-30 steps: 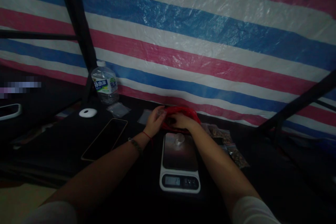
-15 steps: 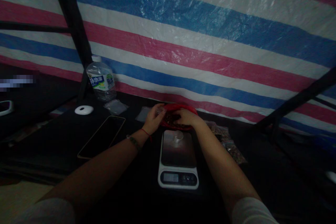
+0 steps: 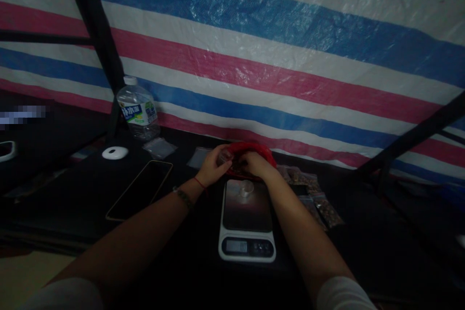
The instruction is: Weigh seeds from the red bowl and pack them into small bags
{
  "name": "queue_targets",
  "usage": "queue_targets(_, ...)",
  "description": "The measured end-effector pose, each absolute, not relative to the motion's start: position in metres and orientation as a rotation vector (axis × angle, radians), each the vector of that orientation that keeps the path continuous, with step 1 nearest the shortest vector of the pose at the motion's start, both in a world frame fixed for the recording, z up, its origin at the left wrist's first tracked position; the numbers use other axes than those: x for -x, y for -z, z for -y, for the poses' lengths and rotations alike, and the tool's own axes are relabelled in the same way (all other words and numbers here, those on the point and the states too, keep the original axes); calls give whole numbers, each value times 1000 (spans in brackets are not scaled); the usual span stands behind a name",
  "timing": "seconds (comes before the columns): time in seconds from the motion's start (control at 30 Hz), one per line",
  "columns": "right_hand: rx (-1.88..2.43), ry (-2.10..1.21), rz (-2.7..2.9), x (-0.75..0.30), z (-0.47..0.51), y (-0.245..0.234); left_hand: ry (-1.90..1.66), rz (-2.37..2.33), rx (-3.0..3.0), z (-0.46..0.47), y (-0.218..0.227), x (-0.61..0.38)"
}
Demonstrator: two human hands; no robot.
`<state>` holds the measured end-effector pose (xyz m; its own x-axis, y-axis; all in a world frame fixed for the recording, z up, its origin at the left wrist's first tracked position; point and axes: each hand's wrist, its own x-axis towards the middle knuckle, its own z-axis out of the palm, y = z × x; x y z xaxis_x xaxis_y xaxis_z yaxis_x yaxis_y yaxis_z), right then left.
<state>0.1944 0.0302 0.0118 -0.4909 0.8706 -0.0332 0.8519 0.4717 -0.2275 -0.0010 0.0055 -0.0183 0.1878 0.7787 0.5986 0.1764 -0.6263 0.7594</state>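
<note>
A red plastic bag (image 3: 271, 155) lies open at the back of the black table, with small brownish pieces in it. At its left edge, my left hand (image 3: 210, 164) is closed round a small clear plastic thing (image 3: 224, 156), a little bag or cup; I cannot tell which. My right hand (image 3: 254, 163) reaches down into the red bag, its fingertips hidden among the contents. Just in front of the bag is a white kitchen scale (image 3: 247, 213) with a small clear round dish (image 3: 246, 188) on its plate. The display is lit, its digits hard to read.
Several filled zip bags (image 3: 329, 209) lie beyond my right forearm. To the left are a phone (image 3: 141, 189), a white oval case (image 3: 115, 153), empty zip bags (image 3: 160, 147) and a clear bottle (image 3: 138, 111). Striped tarp (image 3: 254, 77) hangs behind the table.
My right hand has shifted slightly left and its fingers have sunk deeper into the red bag. The clear thing in my left hand has turned and shows more. The view has shifted slightly.
</note>
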Motion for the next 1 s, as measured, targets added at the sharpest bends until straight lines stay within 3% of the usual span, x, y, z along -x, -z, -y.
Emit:
queue_targets(0.27,1513,-190,2552,-209,-33,-4,-1199,-791,-2153,-2,12,7)
queue_targets(0.6,1402,-337,2659,-207,-22,-14,-632,-675,-2610,26,-16,-5)
queue_targets(0.8,1441,-355,2635,-199,-23,-9,-613,-748,-2662,31,-10,-14)
queue_targets(1.0,1456,-316,2642,-197,-27,-10,-875,-1029,-2497,13,-7,-8)
